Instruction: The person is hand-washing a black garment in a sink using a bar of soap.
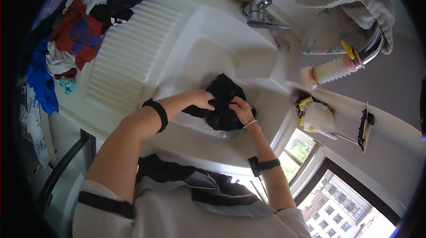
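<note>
A wet, bunched black garment (226, 86) lies at the bottom of a white laundry sink (213, 50), with some water around it. My left hand (202, 99) grips the cloth from the left, fingers curled into its folds. On the right side of the same bundle, my right hand (242, 111) pinches the fabric between thumb and fingers; a thin bracelet circles that wrist. The two hands are a short distance apart. The garment's shape is lost in its folds, and the left fingertips are partly hidden.
A ribbed washboard (133, 48) slopes left of the basin. Beyond it lie mixed clothes, including a red garment (76, 35) and a blue one (41, 78). A chrome faucet (256, 15) stands behind; its flexible nozzle (329, 71) hangs at right, near a mesh bag (319, 116).
</note>
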A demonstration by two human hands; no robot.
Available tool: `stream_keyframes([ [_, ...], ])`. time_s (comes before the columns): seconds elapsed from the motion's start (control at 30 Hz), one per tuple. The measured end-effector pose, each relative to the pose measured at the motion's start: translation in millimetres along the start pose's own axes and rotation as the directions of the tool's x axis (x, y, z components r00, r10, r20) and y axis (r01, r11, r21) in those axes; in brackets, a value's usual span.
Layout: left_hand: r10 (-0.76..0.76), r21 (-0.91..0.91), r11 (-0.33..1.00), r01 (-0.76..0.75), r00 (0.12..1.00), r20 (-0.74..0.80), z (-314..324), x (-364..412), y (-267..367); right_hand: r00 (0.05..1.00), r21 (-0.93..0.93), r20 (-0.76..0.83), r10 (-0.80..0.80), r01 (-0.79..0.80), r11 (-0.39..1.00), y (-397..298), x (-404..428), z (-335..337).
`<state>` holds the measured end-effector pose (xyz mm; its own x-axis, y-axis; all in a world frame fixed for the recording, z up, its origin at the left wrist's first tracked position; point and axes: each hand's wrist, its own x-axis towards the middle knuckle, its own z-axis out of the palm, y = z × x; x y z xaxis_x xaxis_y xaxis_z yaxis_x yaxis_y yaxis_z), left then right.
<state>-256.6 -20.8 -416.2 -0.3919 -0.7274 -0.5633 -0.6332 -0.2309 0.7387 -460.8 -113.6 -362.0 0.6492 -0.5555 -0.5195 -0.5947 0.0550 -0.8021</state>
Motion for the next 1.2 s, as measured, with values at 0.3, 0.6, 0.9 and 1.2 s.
stream_keyframes([
  [0.3, 0.213, 0.078, 0.977, -0.199, 0.923, -0.321, -133.3, -10.0, 43.7, 0.914, -0.532, -0.258, -0.314, 0.137, 0.836, -85.7, -21.3, -48.0],
  [0.6, -0.214, 0.154, 0.941, 0.302, 0.881, -0.421, -78.6, -17.1, -6.1, 0.977, -0.485, -0.118, -0.175, 0.097, 0.869, -16.2, -6.9, 0.6],
  [0.9, -0.254, 0.041, 0.946, 0.320, 0.817, -0.518, -38.5, 14.5, -10.9, 0.958, -0.484, -0.154, 0.241, -0.286, 0.827, 11.7, 5.6, 22.0],
  [1.2, -0.205, 0.047, 0.906, 0.422, 0.533, -0.821, -59.1, 11.9, 13.6, 0.882, -0.035, -0.354, 0.312, -0.345, 0.938, 91.3, -10.4, 7.6],
])
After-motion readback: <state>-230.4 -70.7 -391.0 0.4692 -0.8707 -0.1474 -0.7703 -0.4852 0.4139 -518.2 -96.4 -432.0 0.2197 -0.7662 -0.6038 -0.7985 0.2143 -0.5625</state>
